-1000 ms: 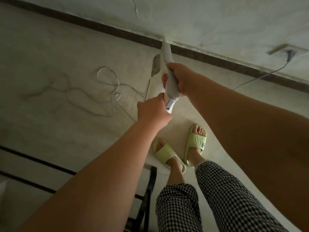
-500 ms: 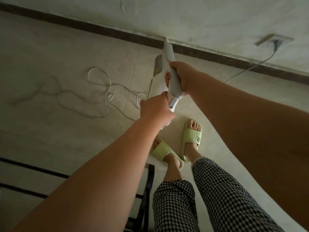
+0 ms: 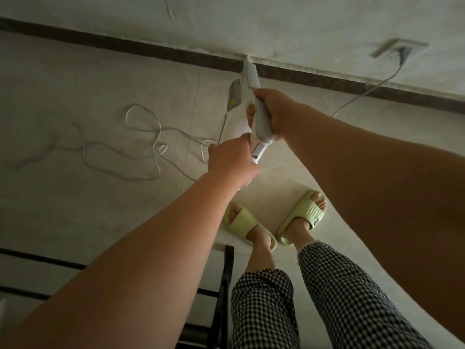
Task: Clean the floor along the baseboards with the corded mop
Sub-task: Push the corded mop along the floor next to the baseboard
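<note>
Along the wall, I see floor (image 3: 100, 79), then dark baseboard (image 3: 151, 50), neither showing a cleaned patch; progress unclear. Loose cord (image 3: 141, 137) lies left. Mop (image 3: 260, 119) upright before me, right hand (image 3: 275, 112) and left hand (image 3: 230, 163) both gripping its handle; head hidden.

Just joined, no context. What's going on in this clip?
A person stands on a tiled floor holding a corded mop's handle in both hands: the right hand grips higher up, the left hand lower. The handle points toward the dark baseboard. Its white cord lies looped on the floor to their left; a plug sits in the wall outlet.
</note>
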`<state>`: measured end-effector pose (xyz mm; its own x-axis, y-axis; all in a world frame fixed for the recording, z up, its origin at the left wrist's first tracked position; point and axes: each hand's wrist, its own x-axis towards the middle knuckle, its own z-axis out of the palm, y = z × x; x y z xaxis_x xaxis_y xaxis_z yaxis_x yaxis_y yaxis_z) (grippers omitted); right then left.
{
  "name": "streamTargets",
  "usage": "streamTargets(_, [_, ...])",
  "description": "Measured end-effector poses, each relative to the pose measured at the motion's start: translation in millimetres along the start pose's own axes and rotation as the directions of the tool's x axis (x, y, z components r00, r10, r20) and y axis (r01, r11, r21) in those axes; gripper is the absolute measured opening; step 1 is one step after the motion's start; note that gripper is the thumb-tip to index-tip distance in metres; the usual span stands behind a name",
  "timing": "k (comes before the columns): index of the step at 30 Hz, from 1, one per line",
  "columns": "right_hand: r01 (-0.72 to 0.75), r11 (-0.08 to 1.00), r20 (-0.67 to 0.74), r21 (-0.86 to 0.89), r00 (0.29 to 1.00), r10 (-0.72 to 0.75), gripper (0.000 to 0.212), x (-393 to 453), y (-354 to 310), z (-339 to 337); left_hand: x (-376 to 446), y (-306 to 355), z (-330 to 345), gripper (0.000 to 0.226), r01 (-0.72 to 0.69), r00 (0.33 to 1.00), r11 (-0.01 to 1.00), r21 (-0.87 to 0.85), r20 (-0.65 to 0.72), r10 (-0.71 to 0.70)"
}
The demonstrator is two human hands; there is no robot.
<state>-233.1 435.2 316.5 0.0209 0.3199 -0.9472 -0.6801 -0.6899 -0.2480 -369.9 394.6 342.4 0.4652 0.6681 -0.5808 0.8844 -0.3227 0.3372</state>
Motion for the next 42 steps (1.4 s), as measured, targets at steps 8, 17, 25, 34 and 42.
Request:
streamTargets(8, [-0.018, 1.000, 0.024, 0.020, 1.000, 0.018, 0.025, 2, -6, -10, 2, 11, -5, 0.029, -0.012, 1.000, 0.999, 0.038, 0.025, 0.011])
streamTargets(17, [-0.025, 0.999, 0.013, 0.031, 1.000, 0.024, 0.027, -4, -17, -37, 5, 39, -2, 0.027, -0.037, 0.999, 0.998, 0.055, 0.031, 0.035])
streamTargets(25, [-0.015, 0.995, 0.007, 0.096, 1.000, 0.014, 0.027, -11, -16, -61, 6, 53, 5, 0.027, -0.071, 0.997, 0.993, 0.091, 0.049, 0.067])
streamTargets(34, [-0.021, 0.997, 0.001, 0.078, 1.000, 0.021, 0.028, -10, -21, -85, 7, 76, 15, 0.029, -0.086, 0.995, 0.994, 0.068, 0.062, 0.081])
streamTargets(42, [-0.023, 0.993, 0.015, 0.114, 1.000, 0.022, 0.029, -15, -25, -108, 7, 98, 19, 0.029, -0.105, 0.992, 0.991, 0.085, 0.079, 0.098])
